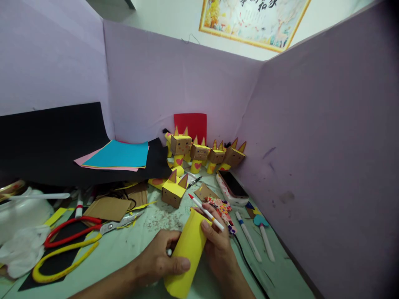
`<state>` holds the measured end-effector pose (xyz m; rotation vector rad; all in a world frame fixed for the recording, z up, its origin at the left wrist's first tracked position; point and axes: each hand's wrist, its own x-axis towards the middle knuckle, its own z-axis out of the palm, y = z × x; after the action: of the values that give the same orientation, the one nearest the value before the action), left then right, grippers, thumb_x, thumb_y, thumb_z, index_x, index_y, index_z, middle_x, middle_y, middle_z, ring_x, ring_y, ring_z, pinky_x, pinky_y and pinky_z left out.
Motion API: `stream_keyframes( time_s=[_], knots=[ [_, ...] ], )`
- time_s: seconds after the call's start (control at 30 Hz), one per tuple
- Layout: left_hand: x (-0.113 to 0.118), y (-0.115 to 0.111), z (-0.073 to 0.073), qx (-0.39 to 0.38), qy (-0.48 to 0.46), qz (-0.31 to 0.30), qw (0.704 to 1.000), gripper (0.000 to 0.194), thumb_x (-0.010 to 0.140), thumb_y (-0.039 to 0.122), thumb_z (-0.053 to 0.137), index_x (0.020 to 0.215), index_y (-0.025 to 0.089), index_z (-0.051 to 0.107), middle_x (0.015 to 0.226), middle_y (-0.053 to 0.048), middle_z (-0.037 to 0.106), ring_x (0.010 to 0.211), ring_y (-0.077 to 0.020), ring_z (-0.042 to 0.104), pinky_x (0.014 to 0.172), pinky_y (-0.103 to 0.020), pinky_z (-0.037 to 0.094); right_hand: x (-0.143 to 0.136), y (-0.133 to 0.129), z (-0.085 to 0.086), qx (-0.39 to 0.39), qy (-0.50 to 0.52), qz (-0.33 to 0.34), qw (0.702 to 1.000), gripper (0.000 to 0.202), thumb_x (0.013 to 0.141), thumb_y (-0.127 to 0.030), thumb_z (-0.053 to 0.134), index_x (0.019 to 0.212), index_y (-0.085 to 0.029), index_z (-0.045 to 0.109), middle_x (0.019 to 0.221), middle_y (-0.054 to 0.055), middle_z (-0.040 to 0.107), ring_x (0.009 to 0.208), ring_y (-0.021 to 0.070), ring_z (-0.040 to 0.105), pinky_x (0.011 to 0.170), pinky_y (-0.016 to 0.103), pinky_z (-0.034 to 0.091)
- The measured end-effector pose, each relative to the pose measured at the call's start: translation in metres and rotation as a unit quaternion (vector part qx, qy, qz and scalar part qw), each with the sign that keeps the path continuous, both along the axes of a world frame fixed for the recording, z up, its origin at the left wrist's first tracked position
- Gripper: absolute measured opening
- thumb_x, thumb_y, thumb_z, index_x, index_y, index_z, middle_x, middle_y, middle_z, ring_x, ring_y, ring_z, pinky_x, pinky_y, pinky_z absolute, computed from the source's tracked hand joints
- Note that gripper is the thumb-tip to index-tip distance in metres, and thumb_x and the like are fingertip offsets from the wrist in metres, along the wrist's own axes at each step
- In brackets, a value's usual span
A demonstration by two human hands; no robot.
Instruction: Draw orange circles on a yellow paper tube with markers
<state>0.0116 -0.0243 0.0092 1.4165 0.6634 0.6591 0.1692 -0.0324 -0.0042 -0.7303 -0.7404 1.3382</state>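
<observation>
A yellow paper tube [190, 241] is tilted in front of me, held between both hands. My left hand [163, 257] wraps its lower left side, thumb across the front; a small white end of something, perhaps a cap, shows by its fingers. My right hand [220, 245] presses the tube's upper right side with the thumb. It also holds a white marker [212, 216] whose red tip points up and left above the tube's top edge. Just beyond lies a yellow and cardboard box-headed figure [173, 192] with two pointed ears.
Several similar figures [199, 152] stand at the back before a red sheet [190, 124]. Scissors [104, 228], cardboard [107, 207] and coloured paper [116, 154] lie left. A phone [232, 183], a blue-banded marker [248, 236] and a black cable [246, 261] are right. Purple panels [183, 79] enclose the table.
</observation>
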Motion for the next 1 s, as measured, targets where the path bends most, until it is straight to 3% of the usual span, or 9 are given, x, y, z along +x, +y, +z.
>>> stream_keyframes(
  time_s=[0.13, 0.27, 0.37, 0.47, 0.57, 0.67, 0.87, 1.0],
  knots=[
    [0.000, 0.002, -0.004, -0.019, -0.011, 0.036, 0.999, 0.049, 0.056, 0.048, 0.072, 0.087, 0.010, 0.065, 0.074, -0.004, 0.060, 0.067, -0.0171, 0.051, 0.058, -0.025, 0.041, 0.001, 0.003, -0.003, 0.037, -0.042, -0.009, 0.998, 0.061, 0.068, -0.038, 0.074, 0.121, -0.025, 0.047, 0.120, 0.010, 0.062, 0.090, 0.0237, 0.065, 0.072, 0.035, 0.051],
    [0.000, 0.007, -0.012, -0.035, -0.018, 0.093, 0.995, 0.051, 0.056, 0.050, 0.072, 0.086, 0.010, 0.064, 0.072, -0.005, 0.061, 0.065, -0.0179, 0.053, 0.056, -0.027, 0.043, 0.009, 0.004, -0.005, 0.089, -0.126, -0.169, 0.973, 0.042, 0.075, -0.037, 0.070, 0.111, -0.026, 0.052, 0.121, 0.007, 0.063, 0.114, 0.0238, 0.056, 0.095, 0.040, 0.041],
    [0.000, 0.009, -0.018, -0.055, -0.008, 0.123, 0.991, 0.049, 0.057, 0.050, 0.072, 0.083, 0.009, 0.064, 0.071, -0.006, 0.062, 0.063, -0.0175, 0.054, 0.055, -0.028, 0.044, 0.017, 0.000, -0.007, 0.087, -0.140, -0.296, 0.941, 0.028, 0.079, -0.039, 0.066, 0.100, -0.022, 0.058, 0.101, 0.006, 0.071, 0.102, 0.0246, 0.063, 0.094, 0.045, 0.041],
    [0.001, 0.009, -0.021, -0.075, 0.008, 0.137, 0.988, 0.046, 0.058, 0.047, 0.072, 0.082, 0.009, 0.063, 0.070, -0.006, 0.063, 0.062, -0.0177, 0.056, 0.054, -0.028, 0.045, 0.021, -0.007, -0.011, 0.073, -0.135, -0.363, 0.919, 0.028, 0.079, -0.042, 0.064, 0.094, -0.018, 0.064, 0.074, 0.004, 0.073, 0.077, 0.0227, 0.067, 0.082, 0.043, 0.046],
    [0.002, 0.010, -0.022, -0.069, 0.024, 0.145, 0.987, 0.043, 0.060, 0.044, 0.071, 0.083, 0.009, 0.064, 0.070, -0.005, 0.063, 0.062, -0.0173, 0.056, 0.054, -0.027, 0.044, 0.019, -0.013, -0.015, 0.097, -0.171, -0.372, 0.907, 0.031, 0.080, -0.044, 0.062, 0.092, -0.016, 0.068, 0.063, 0.003, 0.070, 0.065, 0.0205, 0.063, 0.069, 0.037, 0.046],
    [0.003, 0.010, -0.018, -0.048, 0.048, 0.151, 0.986, 0.042, 0.061, 0.043, 0.070, 0.086, 0.009, 0.064, 0.072, -0.005, 0.064, 0.064, -0.0180, 0.056, 0.054, -0.026, 0.044, 0.014, -0.017, -0.016, 0.152, -0.241, -0.387, 0.877, 0.024, 0.083, -0.039, 0.060, 0.086, -0.017, 0.071, 0.057, 0.001, 0.065, 0.058, 0.0177, 0.060, 0.063, 0.033, 0.045],
    [0.004, 0.006, -0.011, 0.035, 0.110, 0.158, 0.981, 0.038, 0.067, 0.042, 0.065, 0.089, 0.010, 0.066, 0.076, -0.006, 0.066, 0.069, -0.0198, 0.057, 0.057, -0.026, 0.045, 0.007, -0.022, -0.009, 0.256, -0.331, -0.352, 0.837, 0.017, 0.088, -0.023, 0.051, 0.083, -0.020, 0.067, 0.065, 0.001, 0.063, 0.058, 0.0157, 0.059, 0.055, 0.028, 0.045],
    [0.005, 0.005, -0.013, 0.058, 0.135, 0.173, 0.974, 0.038, 0.069, 0.041, 0.064, 0.091, 0.010, 0.066, 0.078, -0.006, 0.068, 0.071, -0.0208, 0.058, 0.058, -0.026, 0.046, 0.009, -0.021, -0.012, 0.282, -0.350, -0.353, 0.821, 0.019, 0.088, -0.014, 0.046, 0.089, -0.022, 0.063, 0.069, 0.000, 0.062, 0.061, 0.0141, 0.059, 0.059, 0.027, 0.045]
  ],
)
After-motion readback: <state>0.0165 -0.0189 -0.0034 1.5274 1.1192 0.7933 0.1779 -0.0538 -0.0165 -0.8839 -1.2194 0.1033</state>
